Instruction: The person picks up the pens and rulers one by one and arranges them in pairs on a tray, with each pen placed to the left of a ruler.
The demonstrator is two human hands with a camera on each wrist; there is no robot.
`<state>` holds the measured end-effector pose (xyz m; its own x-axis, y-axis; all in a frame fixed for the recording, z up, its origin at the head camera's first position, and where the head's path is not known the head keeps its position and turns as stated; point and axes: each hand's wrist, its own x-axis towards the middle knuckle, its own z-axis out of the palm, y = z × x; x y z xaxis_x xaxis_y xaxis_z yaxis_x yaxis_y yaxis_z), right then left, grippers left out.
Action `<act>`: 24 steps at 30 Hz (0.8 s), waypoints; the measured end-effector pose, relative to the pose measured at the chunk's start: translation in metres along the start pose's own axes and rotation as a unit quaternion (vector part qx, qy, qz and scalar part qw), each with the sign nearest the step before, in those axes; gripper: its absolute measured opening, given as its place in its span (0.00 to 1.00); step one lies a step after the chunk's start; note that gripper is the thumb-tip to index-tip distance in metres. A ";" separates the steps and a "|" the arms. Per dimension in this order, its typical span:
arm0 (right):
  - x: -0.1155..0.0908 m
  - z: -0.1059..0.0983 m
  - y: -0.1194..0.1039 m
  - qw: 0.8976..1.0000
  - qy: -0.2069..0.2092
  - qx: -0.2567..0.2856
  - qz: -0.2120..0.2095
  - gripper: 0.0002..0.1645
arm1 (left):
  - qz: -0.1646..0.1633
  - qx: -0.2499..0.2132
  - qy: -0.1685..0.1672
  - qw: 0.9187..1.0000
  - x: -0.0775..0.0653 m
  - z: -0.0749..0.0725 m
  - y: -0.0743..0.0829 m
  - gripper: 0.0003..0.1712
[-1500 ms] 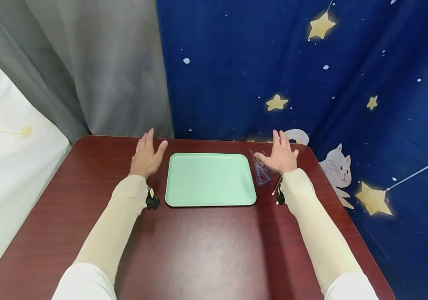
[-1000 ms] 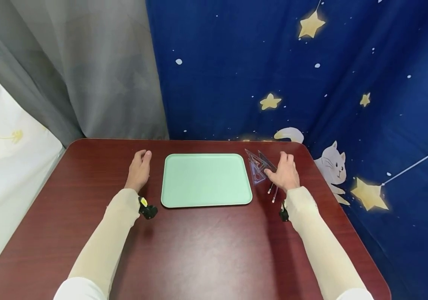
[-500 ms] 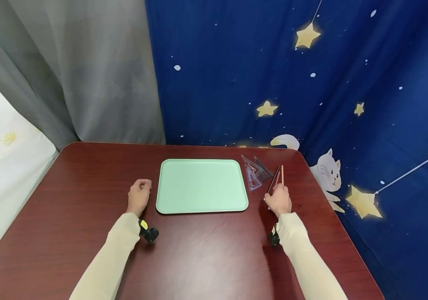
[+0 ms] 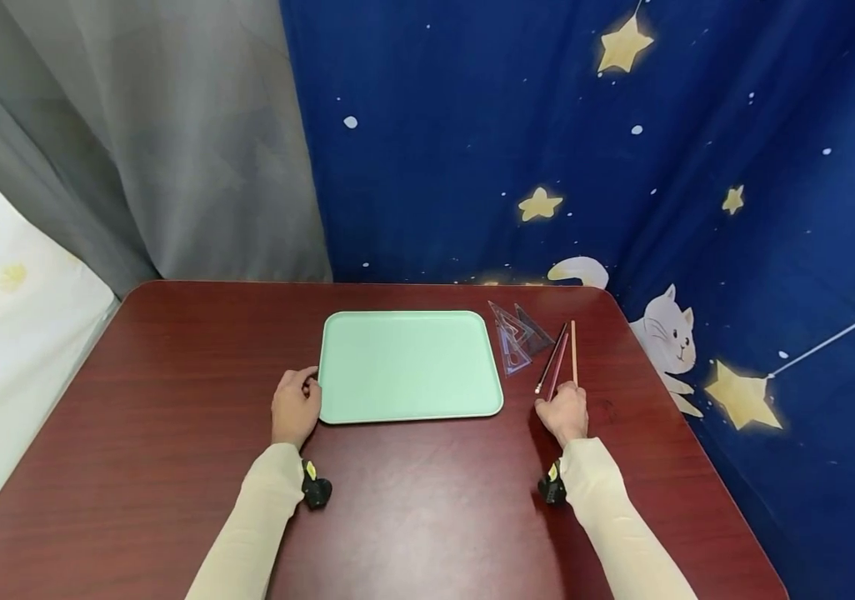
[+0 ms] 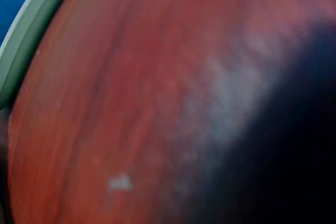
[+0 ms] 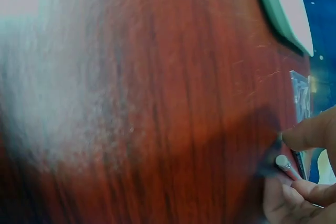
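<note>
In the head view, my left hand (image 4: pixel 296 406) rests on the table, its loosely bent fingertips right at the left rim of a pale green tray (image 4: pixel 409 367). My right hand (image 4: pixel 566 413) is low at the near ends of three pencils: a dark pencil (image 4: pixel 550 360), a red pencil (image 4: pixel 561 358) and a light wood-coloured pencil (image 4: pixel 574 350). In the right wrist view, the white-tipped end of the red pencil (image 6: pixel 287 167) lies between the thumb and a bent finger, which stand apart. The light pencil's near end is hidden by the hand.
Clear plastic set squares (image 4: pixel 516 337) lie overlapping between tray and pencils. All stand on a reddish-brown table (image 4: pixel 412 508); its far edge runs along a grey curtain (image 4: pixel 210 142) and a blue star-patterned curtain (image 4: pixel 457 150).
Both hands have come down from above the table and back toward me. The left has moved in to the tray's rim; the right has drawn back to the pencils' near ends, uncovering the pencils.
</note>
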<state>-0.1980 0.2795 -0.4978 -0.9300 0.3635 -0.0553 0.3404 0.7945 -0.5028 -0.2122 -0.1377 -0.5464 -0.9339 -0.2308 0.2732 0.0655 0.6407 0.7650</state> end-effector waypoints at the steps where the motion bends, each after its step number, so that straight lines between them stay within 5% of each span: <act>1: 0.000 0.000 0.001 1.000 0.004 0.002 0.003 0.28 | 0.004 0.000 -0.003 1.000 -0.001 0.001 0.000 0.19; 8: 0.004 -0.004 0.003 1.000 0.005 -0.005 -0.002 0.26 | 0.019 -0.015 -0.009 1.000 -0.003 -0.001 0.001 0.19; 14: 0.008 -0.010 0.003 1.000 0.014 -0.010 0.014 0.05 | 0.033 -0.012 -0.012 0.999 -0.003 0.001 0.000 0.20; 19: 0.008 -0.014 0.000 0.999 -0.003 -0.008 0.038 0.08 | 0.031 -0.008 -0.010 0.999 -0.005 0.000 0.001 0.20; 24: 0.007 -0.016 -0.002 0.995 -0.040 0.067 0.068 0.06 | 0.035 -0.011 -0.009 0.999 -0.005 -0.003 0.000 0.20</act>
<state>-0.2033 0.2881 -0.4829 -0.8864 0.4190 -0.1966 0.4473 0.6664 -0.5965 -0.2064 -0.1386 -0.5457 -0.9329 -0.1722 0.3162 0.1386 0.6387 0.7569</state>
